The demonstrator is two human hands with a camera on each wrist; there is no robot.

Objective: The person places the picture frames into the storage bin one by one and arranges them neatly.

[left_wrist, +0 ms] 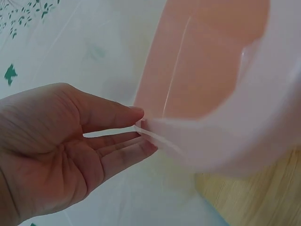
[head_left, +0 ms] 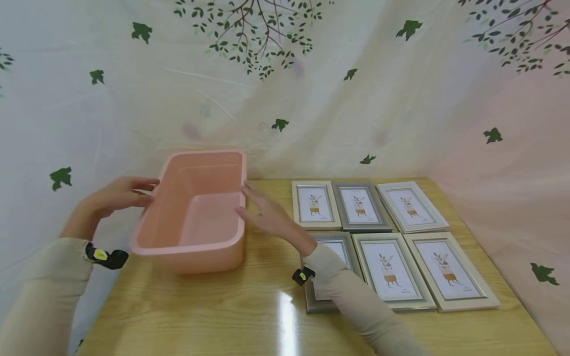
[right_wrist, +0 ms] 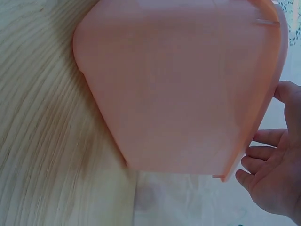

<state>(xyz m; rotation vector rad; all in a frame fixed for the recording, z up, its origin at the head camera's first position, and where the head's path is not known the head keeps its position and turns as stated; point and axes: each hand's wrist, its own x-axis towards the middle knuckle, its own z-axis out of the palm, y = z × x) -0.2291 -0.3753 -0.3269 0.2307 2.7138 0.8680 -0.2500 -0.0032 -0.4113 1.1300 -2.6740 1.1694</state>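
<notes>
A pink rectangular plastic basin (head_left: 209, 217) stands at the left part of the wooden table, its hollow facing up and nothing seen inside. At its left rim is my left hand (head_left: 120, 194); in the left wrist view the left hand (left_wrist: 56, 146) pinches the rim's edge, thumb on one side and fingers on the other. My right hand (head_left: 269, 210) is at the opposite rim. Seen from the right wrist, the right hand (right_wrist: 277, 160) touches the outer edge of the basin (right_wrist: 174, 94) with loosely extended fingers and thumb.
Several picture frames lie flat in two rows on the right of the table (head_left: 267, 316), among them a grey frame (head_left: 361, 229) and a white frame (head_left: 411, 207). My right forearm passes over the front-left frame (head_left: 318, 307). A leaf-patterned cloth (head_left: 311, 99) hangs behind the table.
</notes>
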